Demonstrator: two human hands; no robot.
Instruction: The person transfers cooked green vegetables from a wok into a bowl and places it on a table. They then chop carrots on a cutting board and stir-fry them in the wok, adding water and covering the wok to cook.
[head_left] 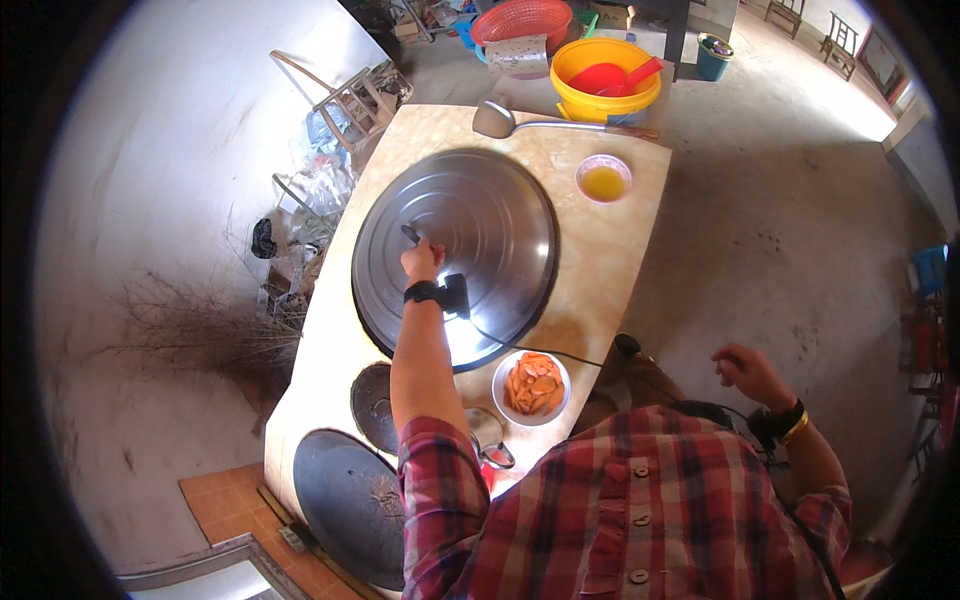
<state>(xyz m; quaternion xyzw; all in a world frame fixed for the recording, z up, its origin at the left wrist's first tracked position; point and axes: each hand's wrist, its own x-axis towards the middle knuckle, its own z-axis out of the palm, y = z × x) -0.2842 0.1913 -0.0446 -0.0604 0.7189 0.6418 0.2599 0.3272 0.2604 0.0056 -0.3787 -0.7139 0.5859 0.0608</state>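
A large round metal wok lid (490, 230) lies on the pale stone-patterned stove top (610, 260). My left hand (424, 262) is closed around the lid's dark handle (410, 233). The lid hides whatever is under it. Close to the lid's near edge sits a white bowl of orange sliced pieces (534, 386), perhaps carrot. At the far right corner stands a small bowl of yellow liquid (604, 180). A long-handled wok spatula (560, 125) lies along the far edge. My right hand (750, 372) hangs over the floor to the right, fingers loosely apart, holding nothing.
A dark round cover (350, 500) and a smaller dark lid (374, 405) lie at the near left. Beyond the stove stand a yellow bucket (570, 100) and a red basket (520, 22). Dry twigs (220, 325) lean by the left wall. A cable (545, 352) crosses the stove top.
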